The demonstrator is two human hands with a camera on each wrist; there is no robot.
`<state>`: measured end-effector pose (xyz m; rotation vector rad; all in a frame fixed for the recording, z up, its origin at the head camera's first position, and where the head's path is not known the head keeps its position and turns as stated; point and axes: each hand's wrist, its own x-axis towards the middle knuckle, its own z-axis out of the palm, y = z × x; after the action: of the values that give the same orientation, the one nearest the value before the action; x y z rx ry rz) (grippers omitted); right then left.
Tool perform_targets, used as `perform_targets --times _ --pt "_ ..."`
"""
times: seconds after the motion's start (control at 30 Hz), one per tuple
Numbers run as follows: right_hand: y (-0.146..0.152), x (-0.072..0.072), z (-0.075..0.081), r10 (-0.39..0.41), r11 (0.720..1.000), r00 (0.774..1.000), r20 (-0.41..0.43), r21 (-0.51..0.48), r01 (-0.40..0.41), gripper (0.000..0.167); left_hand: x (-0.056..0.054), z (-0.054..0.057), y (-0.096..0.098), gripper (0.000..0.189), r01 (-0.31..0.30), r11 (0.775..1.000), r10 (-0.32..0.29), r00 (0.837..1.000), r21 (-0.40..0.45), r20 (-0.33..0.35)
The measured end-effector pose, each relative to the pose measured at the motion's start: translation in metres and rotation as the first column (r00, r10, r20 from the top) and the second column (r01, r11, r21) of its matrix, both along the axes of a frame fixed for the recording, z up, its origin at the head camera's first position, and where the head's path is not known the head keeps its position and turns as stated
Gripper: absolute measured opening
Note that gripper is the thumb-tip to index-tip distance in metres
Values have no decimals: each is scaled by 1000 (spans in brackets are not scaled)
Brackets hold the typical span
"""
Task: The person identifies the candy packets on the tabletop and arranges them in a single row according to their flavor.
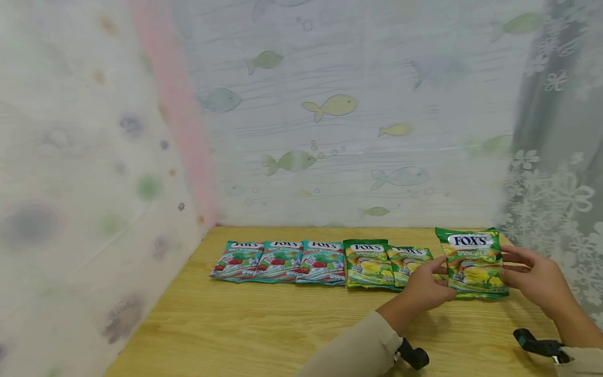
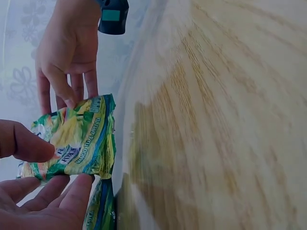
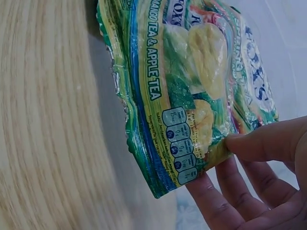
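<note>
Both hands hold a green and yellow Fox's Spring Tea candy bag (image 1: pixel 473 267) upright by its sides, at the right end of a row of bags. My left hand (image 1: pixel 426 285) pinches its left edge, thumb in front and fingers behind. On the opposite edge, my right hand (image 1: pixel 537 277) grips with the thumb on the front, as the right wrist view shows on the bag (image 3: pixel 192 86). In the left wrist view the bag's lower edge (image 2: pixel 108 139) appears just off the table. A second Spring Tea bag (image 1: pixel 407 256) lies left of it, partly hidden by my left hand.
Another Spring Tea bag (image 1: pixel 369 264) and three teal Fox's Mint Blossom bags (image 1: pixel 237 262) continue the row leftward on the wooden table (image 1: pixel 245 319). A fish-patterned curtain (image 1: pixel 348 157) hangs behind the table's back edge. Each wrist wears a black strap device (image 1: pixel 413 355).
</note>
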<state>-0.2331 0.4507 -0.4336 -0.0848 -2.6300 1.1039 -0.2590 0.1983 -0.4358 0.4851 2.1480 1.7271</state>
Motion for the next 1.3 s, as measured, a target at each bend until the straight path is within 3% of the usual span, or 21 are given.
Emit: perform_targets --times 0.63,1.3 --pt "11 -12 -17 2 1000 999 47 -31 -1 67 -3 -11 0 70 63 998 -63 997 12 54" --pt "12 -15 -26 65 997 993 95 -42 -61 61 -6 -11 1 65 32 999 -29 995 -31 90"
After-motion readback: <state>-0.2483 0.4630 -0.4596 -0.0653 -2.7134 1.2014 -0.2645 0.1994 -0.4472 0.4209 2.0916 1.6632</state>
